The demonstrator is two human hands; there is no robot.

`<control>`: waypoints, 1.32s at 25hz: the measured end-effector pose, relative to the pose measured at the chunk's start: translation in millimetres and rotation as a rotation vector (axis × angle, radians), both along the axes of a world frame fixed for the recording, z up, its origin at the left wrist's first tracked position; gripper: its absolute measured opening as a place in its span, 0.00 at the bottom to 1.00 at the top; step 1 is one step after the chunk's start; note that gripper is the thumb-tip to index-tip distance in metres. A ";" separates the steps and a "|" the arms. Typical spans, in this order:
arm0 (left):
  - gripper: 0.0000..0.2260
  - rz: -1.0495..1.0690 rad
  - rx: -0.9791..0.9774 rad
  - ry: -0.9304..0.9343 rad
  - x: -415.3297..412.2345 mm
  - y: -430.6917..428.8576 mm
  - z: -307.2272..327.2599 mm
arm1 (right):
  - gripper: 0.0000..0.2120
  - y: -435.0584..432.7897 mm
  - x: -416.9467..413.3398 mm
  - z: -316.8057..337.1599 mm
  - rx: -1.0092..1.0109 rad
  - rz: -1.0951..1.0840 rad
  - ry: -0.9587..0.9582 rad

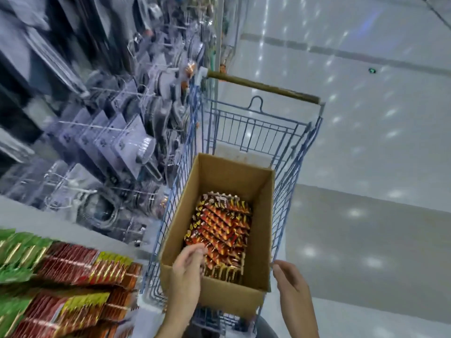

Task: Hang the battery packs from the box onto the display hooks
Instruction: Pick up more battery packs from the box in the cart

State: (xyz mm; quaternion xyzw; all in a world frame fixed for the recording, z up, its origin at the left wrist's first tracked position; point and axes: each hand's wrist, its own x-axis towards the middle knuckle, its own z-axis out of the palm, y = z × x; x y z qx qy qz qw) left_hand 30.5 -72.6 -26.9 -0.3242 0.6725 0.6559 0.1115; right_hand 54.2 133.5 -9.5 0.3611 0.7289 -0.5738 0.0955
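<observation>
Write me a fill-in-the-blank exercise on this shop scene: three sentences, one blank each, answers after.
1. The cardboard box sits in a blue wire ____.
2. The left hand reaches in to the battery packs, while the right hand is at the box's near right ____.
3. The displayed packs at the picture's far left edge are coloured ____.
Answers: cart, corner, green.

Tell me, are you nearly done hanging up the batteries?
Not nearly. Some red and yellow packs already hang at the lower left. The left hand reaches into the box while the right hand touches its corner. A long row of battery packs waits inside.
</observation>
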 end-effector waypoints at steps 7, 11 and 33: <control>0.05 -0.042 -0.070 -0.150 -61.4 4.1 -52.8 | 0.05 -11.0 -69.2 -23.5 -0.010 0.104 -0.089; 0.05 -0.050 -0.093 -0.383 -104.8 19.8 -119.0 | 0.07 -11.9 -114.4 -55.4 -0.011 0.270 -0.170; 0.16 0.510 -0.236 -0.686 -144.9 35.4 -285.2 | 0.08 -26.3 -213.0 -159.2 -0.098 0.334 -0.490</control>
